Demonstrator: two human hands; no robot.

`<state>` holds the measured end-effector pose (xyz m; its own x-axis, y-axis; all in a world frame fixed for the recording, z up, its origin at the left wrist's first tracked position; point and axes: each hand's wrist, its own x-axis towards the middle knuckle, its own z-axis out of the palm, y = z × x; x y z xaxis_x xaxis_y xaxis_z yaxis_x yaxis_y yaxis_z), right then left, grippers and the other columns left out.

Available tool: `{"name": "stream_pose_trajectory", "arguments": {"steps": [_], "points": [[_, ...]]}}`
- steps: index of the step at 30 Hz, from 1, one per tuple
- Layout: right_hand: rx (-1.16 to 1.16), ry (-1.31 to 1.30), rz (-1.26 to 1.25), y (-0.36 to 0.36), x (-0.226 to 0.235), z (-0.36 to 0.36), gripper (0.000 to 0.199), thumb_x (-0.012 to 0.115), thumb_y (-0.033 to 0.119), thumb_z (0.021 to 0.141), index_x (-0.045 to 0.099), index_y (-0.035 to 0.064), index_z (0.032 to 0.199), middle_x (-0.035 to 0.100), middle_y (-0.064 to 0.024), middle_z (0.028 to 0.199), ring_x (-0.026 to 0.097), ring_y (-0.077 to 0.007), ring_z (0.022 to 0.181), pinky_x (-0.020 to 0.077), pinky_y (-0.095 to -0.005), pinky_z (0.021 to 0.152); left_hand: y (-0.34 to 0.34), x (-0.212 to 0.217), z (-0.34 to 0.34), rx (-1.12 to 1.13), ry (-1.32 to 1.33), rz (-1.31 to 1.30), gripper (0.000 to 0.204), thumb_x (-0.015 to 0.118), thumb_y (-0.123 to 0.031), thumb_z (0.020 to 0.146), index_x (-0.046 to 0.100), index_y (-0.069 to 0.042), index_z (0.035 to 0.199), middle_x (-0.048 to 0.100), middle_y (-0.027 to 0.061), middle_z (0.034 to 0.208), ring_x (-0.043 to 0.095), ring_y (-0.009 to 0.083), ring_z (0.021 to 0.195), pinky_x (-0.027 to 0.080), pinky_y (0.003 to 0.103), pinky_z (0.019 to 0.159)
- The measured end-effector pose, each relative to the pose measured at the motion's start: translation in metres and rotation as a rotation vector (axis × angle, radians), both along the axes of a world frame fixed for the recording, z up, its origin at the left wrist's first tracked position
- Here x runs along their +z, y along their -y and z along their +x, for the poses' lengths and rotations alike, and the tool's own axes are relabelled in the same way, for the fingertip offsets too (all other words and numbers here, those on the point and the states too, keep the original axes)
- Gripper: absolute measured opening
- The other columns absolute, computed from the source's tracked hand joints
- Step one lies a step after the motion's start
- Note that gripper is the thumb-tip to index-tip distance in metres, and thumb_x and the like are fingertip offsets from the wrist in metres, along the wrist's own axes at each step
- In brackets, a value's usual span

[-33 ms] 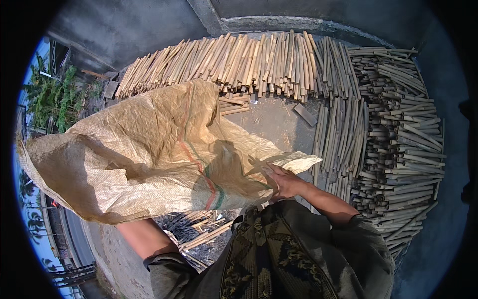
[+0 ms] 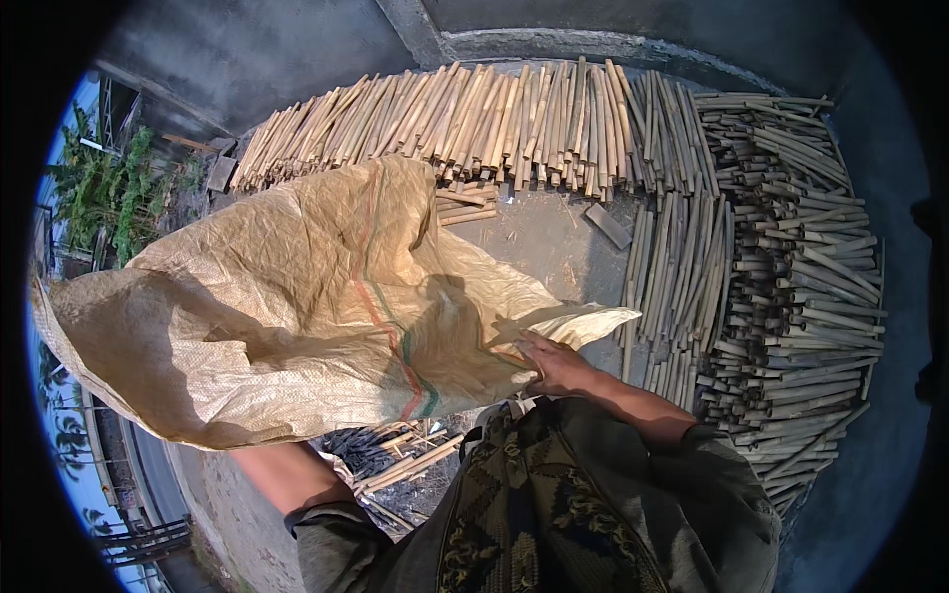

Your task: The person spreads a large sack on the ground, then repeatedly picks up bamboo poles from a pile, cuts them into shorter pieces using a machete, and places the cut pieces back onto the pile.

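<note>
Holding: my right hand (image 2: pixel 554 364) pinches the woven sack's (image 2: pixel 297 306) rim, fingers curled, keeping it spread above the ground.
Left hand: hidden under sack; fingers unseen.
Bamboo sticks (image 2: pixel 514 124): laid in rows beyond.

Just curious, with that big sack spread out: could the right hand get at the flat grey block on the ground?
Probably yes, with a stretch. The right hand grips the sack edge, but bare ground lies between it and the block; it would likely have to let go first.

Sack before the grips, sticks beyond
The sack (image 2: pixel 297 296) lies left of the right grip (image 2: pixel 554 364); bamboo sticks (image 2: pixel 554 119) lie behind and right.
</note>
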<state>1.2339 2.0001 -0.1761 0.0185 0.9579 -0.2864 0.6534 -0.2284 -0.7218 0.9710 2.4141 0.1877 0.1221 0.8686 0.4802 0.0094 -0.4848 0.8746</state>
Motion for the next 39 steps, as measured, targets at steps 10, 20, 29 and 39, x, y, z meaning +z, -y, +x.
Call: {"name": "stream_pose_trajectory", "arguments": {"steps": [10, 20, 29, 39], "points": [[-0.614, 0.540, 0.357, -0.119, 0.060, 0.212, 0.015, 0.064, 0.018, 0.090, 0.069, 0.0063, 0.098, 0.073, -0.0187, 0.091, 0.066, -0.0387, 0.100, 0.0502, -0.0512, 0.087, -0.012, 0.015, -0.069, 0.214, -0.062, 0.212, 0.057, 0.061, -0.037, 0.100, 0.047, -0.006, 0.146, 0.062, 0.0081, 0.132, 0.065, 0.0225, 0.111, 0.055, 0.037, 0.086], [-0.953, 0.825, 0.992, -0.087, 0.307, 0.315, 0.030, 0.062, 0.027, 0.098, 0.066, 0.0125, 0.123, 0.072, -0.0166, 0.111, 0.069, -0.0374, 0.105, 0.0544, -0.0460, 0.086, -0.023, -0.047, -0.220, 0.004, 0.174, -0.001, 0.069, 0.068, -0.040, 0.097, 0.040, -0.011, 0.153, 0.050, 0.0122, 0.150, 0.051, 0.0308, 0.134, 0.042, 0.049, 0.113], [-1.041, 1.395, 1.192, 0.067, 0.449, 0.236, 0.032, 0.067, 0.038, 0.098, 0.071, 0.0224, 0.126, 0.076, -0.0037, 0.113, 0.073, -0.0222, 0.104, 0.0567, -0.0331, 0.088, -0.006, -0.097, -0.261, 0.039, 0.266, -0.206, 0.061, 0.067, -0.035, 0.098, 0.045, -0.008, 0.148, 0.055, 0.0115, 0.144, 0.055, 0.0292, 0.128, 0.046, 0.046, 0.109], [-0.361, 0.343, 0.668, 0.212, 0.419, 0.002, 0.033, 0.067, 0.022, 0.096, 0.067, -0.0071, 0.112, 0.072, -0.0129, 0.103, 0.070, -0.0187, 0.092, 0.0559, -0.0314, 0.086, 0.032, -0.187, -0.340, 0.015, 0.314, -0.491, 0.053, 0.065, -0.030, 0.099, 0.051, -0.005, 0.142, 0.061, 0.0107, 0.137, 0.060, 0.0274, 0.122, 0.051, 0.042, 0.105]]}}
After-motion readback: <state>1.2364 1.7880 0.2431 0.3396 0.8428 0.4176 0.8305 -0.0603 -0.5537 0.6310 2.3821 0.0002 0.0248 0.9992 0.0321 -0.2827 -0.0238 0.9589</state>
